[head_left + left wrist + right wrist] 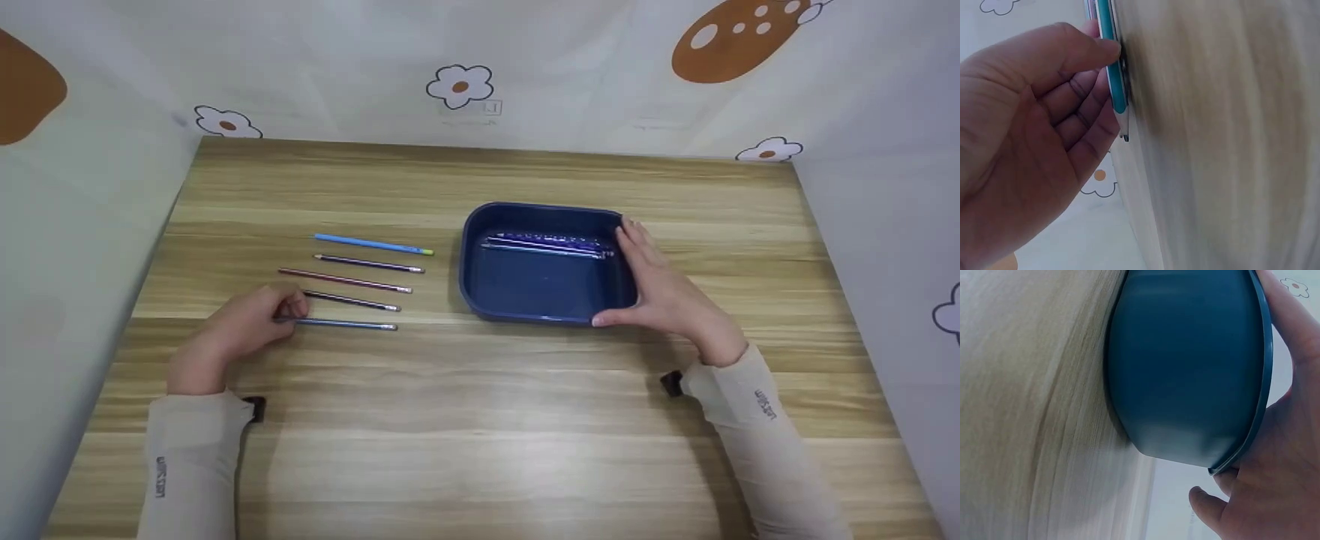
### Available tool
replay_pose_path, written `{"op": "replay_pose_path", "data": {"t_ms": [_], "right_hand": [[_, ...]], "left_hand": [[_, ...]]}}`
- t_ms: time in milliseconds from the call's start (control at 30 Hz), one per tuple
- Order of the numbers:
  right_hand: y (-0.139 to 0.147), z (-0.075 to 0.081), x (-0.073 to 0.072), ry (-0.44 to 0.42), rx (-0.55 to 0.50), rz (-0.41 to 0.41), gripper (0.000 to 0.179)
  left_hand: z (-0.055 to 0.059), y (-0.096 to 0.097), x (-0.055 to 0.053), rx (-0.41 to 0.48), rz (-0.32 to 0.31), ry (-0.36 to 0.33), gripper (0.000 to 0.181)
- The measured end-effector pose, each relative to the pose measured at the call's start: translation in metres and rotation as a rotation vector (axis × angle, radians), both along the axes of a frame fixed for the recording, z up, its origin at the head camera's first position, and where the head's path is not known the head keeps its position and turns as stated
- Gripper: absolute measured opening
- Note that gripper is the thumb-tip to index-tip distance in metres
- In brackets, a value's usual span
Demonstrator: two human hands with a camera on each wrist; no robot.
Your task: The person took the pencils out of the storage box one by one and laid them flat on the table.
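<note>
My left hand (255,319) pinches the sharpened end of a teal pencil (345,325), the nearest in a column of pencils lying on the table. The left wrist view shows my thumb on its teal barrel (1107,25), its tip pointing down past the fingers. Beyond it lie a dark pencil (352,301), a red pencil (345,280), another dark pencil (367,264) and a blue pencil (367,243). My right hand (667,296) grips the right end of a dark blue plastic box (547,320), thumb and fingers spread along its rim. Several pencils (547,246) lie inside along the far wall.
The wood-grain table (480,435) ends at a back wall hung with flower-printed cloth (360,90). Pale panels (892,247) close in both sides. Dark wrist mounts (673,383) stick out from both sleeves.
</note>
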State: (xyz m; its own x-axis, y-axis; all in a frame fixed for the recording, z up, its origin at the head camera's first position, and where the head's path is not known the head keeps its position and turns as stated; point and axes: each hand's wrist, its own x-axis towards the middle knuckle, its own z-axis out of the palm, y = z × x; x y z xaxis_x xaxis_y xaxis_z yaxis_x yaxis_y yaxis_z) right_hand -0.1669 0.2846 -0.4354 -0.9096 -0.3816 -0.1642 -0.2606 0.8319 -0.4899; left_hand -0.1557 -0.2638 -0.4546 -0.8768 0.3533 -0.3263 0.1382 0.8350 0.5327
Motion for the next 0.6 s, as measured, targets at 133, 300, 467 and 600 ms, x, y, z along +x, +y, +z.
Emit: {"op": "replay_pose_path", "data": {"t_ms": [133,300,467,600], "right_hand": [[0.0008,-0.0004,0.0001,-0.008,-0.004,-0.004,0.135],[0.0013,-0.0011,0.0,-0.008,-0.005,-0.006,0.136],[0.0008,-0.0008,0.0002,-0.003,-0.011,-0.006,0.134],[0.0002,-0.0001,0.0006,-0.007,-0.015,-0.008,0.133]], "left_hand": [[0.0011,0.0011,-0.0008,-0.019,0.027,0.013,0.017],[0.0006,0.0028,-0.002,-0.041,0.05,0.035,0.018],[-0.0003,0.0049,-0.0023,-0.069,0.062,0.054,0.018],[0.0004,0.0055,-0.0011,-0.07,0.065,0.06,0.018]]}}
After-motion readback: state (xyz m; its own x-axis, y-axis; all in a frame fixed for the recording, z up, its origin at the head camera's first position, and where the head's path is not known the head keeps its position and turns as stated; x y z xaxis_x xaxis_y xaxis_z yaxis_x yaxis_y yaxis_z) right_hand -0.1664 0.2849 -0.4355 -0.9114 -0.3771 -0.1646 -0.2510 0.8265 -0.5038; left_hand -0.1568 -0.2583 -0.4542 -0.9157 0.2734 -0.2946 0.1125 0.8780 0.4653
